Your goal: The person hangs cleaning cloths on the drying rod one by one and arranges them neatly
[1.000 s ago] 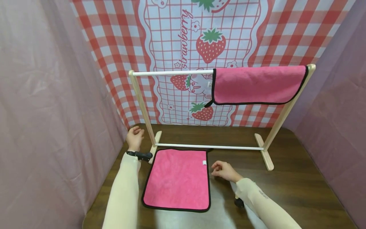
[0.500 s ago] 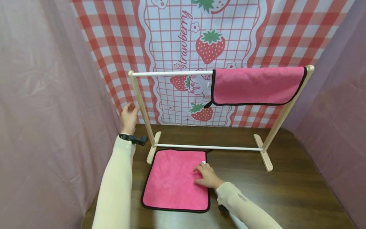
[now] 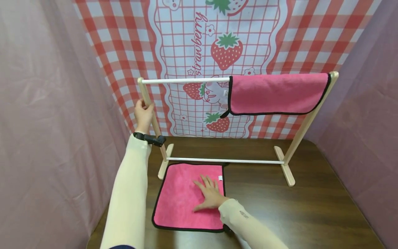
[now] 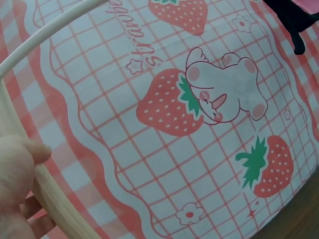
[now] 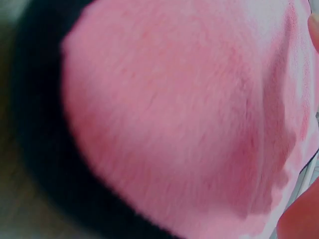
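Note:
My left hand (image 3: 144,112) grips the left wooden post (image 3: 155,123) of a drying rack, partway below its top. In the left wrist view the thumb lies on one side of the post (image 4: 59,209) and fingers show on the other. My right hand (image 3: 210,195) rests with spread fingers on a pink towel (image 3: 177,193) with black edging, which lies flat on the table in front of the rack. Close up, the right wrist view shows the towel's fuzzy surface (image 5: 164,109). A second pink towel (image 3: 276,95) hangs over the right half of the rack's white top bar (image 3: 186,81).
Low between the rack's wooden feet runs a white lower bar (image 3: 248,161), just behind the flat towel. The dark wooden table (image 3: 311,207) extends to the right. A strawberry-print cloth (image 3: 227,52) hangs behind, and pink curtains (image 3: 56,121) close off the sides.
My left hand has risen from beside the rack's foot and now holds the left post. My right hand has moved left from the bare table onto the flat towel, fingers spreading.

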{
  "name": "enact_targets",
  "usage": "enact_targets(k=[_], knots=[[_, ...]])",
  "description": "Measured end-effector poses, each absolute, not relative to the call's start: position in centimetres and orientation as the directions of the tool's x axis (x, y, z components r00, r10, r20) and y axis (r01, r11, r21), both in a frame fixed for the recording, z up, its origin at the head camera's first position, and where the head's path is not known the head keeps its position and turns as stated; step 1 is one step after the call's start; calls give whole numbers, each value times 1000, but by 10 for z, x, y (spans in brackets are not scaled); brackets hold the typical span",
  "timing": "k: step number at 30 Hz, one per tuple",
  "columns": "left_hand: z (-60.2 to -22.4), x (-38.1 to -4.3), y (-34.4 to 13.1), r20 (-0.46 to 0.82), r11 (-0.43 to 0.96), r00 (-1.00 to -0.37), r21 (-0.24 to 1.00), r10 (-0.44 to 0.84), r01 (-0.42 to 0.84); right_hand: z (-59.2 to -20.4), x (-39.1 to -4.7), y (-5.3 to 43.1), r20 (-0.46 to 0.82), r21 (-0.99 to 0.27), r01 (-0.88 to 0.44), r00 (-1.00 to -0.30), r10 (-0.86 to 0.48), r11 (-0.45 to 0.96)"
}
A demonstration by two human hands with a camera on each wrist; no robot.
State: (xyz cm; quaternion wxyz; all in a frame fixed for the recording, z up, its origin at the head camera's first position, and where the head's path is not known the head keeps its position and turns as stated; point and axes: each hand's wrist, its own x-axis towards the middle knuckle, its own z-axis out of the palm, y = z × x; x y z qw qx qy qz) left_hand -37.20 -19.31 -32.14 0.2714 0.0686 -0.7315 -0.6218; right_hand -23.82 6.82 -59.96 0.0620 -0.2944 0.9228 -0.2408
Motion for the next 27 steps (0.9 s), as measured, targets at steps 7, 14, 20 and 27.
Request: enact_targets(k=[7,14,20,27], knots=[[-325,-374,-193,342,257,-799,936,-494,241,-614,-237,57,25,-498,-488,-834,-551,717],[-327,-372,-195,392,292,-783,915,-483,279,-625,-233,57,14,-458,-472,-851,-524,754],[-326,-372,-195,391,304,-784,914,-482,269,-622,-231,57,14,-470,-447,-866,-499,761],[-327,-372,-197,403,314,-781,908,-477,277,-629,-235,56,44,-452,-433,-884,-466,780]])
